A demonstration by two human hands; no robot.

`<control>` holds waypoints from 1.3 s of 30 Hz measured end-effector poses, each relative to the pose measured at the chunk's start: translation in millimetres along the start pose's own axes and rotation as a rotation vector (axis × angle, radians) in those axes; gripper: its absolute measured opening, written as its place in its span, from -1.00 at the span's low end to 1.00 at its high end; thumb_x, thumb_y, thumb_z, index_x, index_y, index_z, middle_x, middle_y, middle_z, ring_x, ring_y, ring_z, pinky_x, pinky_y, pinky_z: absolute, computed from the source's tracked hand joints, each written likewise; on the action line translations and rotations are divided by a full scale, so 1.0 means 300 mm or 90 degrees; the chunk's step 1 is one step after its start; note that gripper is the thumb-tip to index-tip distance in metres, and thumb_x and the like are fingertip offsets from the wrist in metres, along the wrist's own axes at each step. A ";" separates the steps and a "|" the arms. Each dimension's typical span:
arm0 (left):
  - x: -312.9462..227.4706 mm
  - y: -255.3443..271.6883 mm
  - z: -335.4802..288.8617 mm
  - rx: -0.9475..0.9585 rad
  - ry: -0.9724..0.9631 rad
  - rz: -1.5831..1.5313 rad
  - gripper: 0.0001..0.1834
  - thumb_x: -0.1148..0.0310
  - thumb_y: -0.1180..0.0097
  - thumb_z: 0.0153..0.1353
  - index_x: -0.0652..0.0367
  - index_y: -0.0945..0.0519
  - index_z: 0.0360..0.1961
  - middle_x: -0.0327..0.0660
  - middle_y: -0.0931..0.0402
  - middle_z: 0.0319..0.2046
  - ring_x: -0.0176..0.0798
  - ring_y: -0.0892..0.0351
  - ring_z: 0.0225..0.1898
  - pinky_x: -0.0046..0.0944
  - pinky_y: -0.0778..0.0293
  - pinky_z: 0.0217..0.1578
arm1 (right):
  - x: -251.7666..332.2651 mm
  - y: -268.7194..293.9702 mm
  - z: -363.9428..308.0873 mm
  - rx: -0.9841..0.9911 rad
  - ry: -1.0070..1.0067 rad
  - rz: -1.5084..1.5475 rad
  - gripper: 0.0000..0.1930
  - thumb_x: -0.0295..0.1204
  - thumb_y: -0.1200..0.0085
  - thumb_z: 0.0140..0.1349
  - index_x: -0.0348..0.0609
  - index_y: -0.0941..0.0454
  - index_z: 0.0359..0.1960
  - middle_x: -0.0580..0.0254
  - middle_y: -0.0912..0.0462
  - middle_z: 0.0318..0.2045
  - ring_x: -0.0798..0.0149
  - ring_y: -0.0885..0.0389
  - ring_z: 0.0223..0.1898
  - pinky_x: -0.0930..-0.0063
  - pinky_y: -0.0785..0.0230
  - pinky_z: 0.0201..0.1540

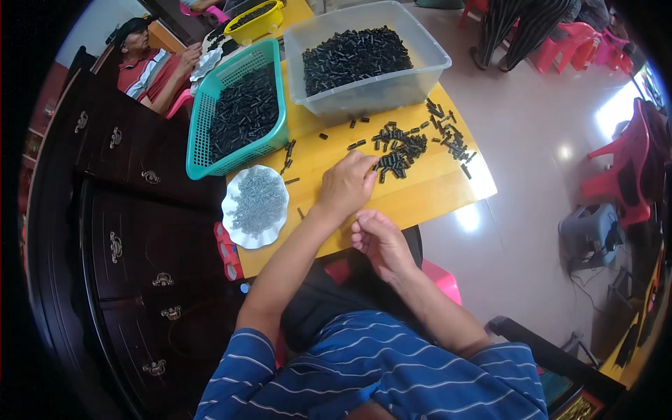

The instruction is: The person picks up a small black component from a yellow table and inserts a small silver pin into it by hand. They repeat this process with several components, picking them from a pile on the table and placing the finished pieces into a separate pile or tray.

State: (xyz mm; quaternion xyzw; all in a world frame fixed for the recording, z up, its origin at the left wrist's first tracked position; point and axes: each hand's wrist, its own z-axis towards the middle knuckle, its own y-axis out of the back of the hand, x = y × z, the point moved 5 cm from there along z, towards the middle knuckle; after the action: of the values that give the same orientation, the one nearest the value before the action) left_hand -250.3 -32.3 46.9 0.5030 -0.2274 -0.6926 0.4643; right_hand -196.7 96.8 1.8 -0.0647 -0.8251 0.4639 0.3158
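Note:
My left hand (346, 185) reaches over the yellow table to the near left edge of a loose pile of small black cylindrical pieces (399, 150). Its fingers are bent together at the pile; whatever they grip is hidden. Closer to me, at the table's front edge, my right hand (381, 245) is closed with thumb and forefinger pinched. Anything between those fingertips is too small to name. Left of my left forearm sits a white wavy-rimmed plate (228, 231) heaped with small silvery metal pieces (257, 201).
A turquoise basket (282, 122) and a translucent plastic tub (371, 98), both with black pieces, stand farther back. More pieces (453, 140) lie near the right edge. Dark drawers (133, 231) flank the left. A person (143, 66) sits back left; a red chair (623, 164) stands right.

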 end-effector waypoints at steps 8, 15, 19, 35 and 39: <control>-0.001 -0.023 -0.005 0.017 0.010 0.009 -0.85 0.35 -0.24 0.19 0.11 -0.68 -0.21 -0.18 -0.60 -0.26 0.02 -0.66 -0.23 0.00 -0.57 -0.22 | 0.004 0.001 -0.003 -0.005 0.002 0.005 -0.88 -0.35 -0.11 0.40 -0.08 -0.54 -0.12 0.38 -0.62 -0.30 0.47 -0.56 -0.32 0.57 -0.42 -0.15; 0.056 0.017 -0.074 -0.051 0.088 -0.173 -0.87 0.49 -0.27 0.18 0.23 -0.67 -0.23 -0.12 -0.68 -0.33 -0.18 -0.71 -0.35 -0.26 -0.59 -0.32 | -0.009 -0.001 0.001 -0.009 -0.005 -0.008 -0.87 -0.35 -0.11 0.41 -0.06 -0.53 -0.10 0.38 -0.62 -0.29 0.48 -0.56 -0.32 0.57 -0.42 -0.16; 0.010 0.101 -0.171 -0.005 0.166 -0.286 -0.88 0.54 -0.24 0.21 0.29 -0.66 -0.22 -0.12 -0.70 -0.33 -0.32 -0.70 -0.38 -0.33 -0.58 -0.33 | -0.003 0.015 0.007 -0.034 0.027 -0.015 -0.83 -0.31 -0.13 0.41 -0.04 -0.51 -0.06 0.37 -0.63 -0.27 0.48 -0.56 -0.30 0.56 -0.43 -0.16; 0.015 0.280 -0.280 -0.034 0.146 -0.197 -0.81 0.57 -0.22 0.18 0.30 -0.67 -0.16 -0.08 -0.64 -0.28 -0.12 -0.66 -0.32 -0.26 -0.55 -0.30 | 0.007 -0.048 -0.025 -0.032 0.065 -0.116 -0.87 -0.29 -0.10 0.44 -0.02 -0.50 -0.23 0.37 -0.62 -0.34 0.48 -0.58 -0.34 0.55 -0.42 -0.19; 0.161 0.388 -0.261 -0.163 0.059 0.085 -0.86 0.51 -0.22 0.17 0.19 -0.67 -0.23 -0.09 -0.64 -0.27 -0.01 -0.66 -0.34 -0.15 -0.56 -0.28 | -0.003 -0.042 -0.022 -0.024 0.052 -0.135 -0.86 -0.28 -0.12 0.43 -0.02 -0.50 -0.23 0.36 -0.62 -0.34 0.47 -0.57 -0.37 0.56 -0.42 -0.23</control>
State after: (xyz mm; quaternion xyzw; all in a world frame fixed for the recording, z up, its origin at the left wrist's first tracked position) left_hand -134.2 -116.6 84.0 0.4551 -0.1485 -0.6594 0.5797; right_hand -189.8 94.1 14.0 -0.0022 -0.8224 0.4092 0.3953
